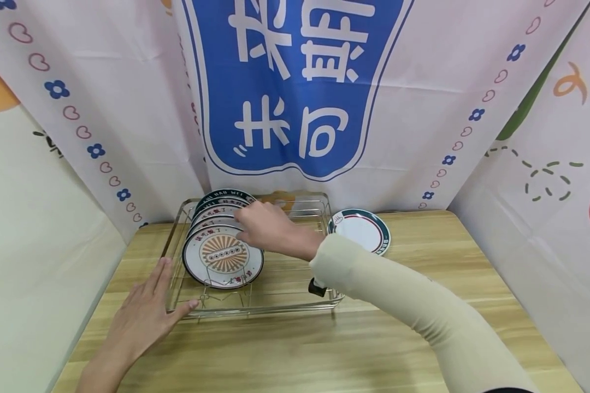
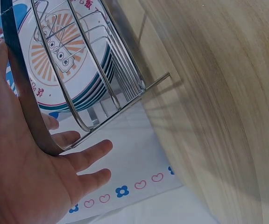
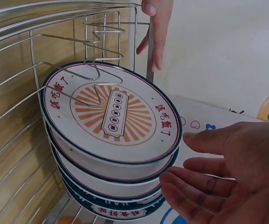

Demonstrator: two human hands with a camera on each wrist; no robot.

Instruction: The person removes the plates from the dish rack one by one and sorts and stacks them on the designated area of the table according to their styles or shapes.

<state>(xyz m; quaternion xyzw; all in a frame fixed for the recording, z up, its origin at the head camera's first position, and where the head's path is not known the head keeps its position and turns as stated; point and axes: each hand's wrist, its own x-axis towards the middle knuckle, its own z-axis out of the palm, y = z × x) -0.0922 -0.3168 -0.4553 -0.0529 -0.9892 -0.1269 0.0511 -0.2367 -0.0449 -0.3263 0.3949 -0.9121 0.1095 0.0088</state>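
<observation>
Several round white plates with dark rims stand in a row at the left of a wire dish rack (image 1: 285,310). The front plate (image 1: 224,254) carries an orange sunburst and red characters. My right hand (image 1: 272,228) is at the right edge of the plates. In the right wrist view its thumb tip is right at the front plate's rim, and its loosely bent fingers (image 3: 197,184) overlap the rims behind. My left hand (image 1: 143,312) rests at the rack's left front corner, fingers straight, thumb toward the front rail. The rack's flat metal band (image 2: 24,88) crosses that hand in the left wrist view.
Another plate (image 1: 360,231), white with a green rim, lies on the wooden table (image 1: 285,355) to the right of the rack, partly behind my right sleeve (image 1: 398,278). A printed cloth (image 1: 413,109) hangs behind the table. Light walls enclose the left and right sides.
</observation>
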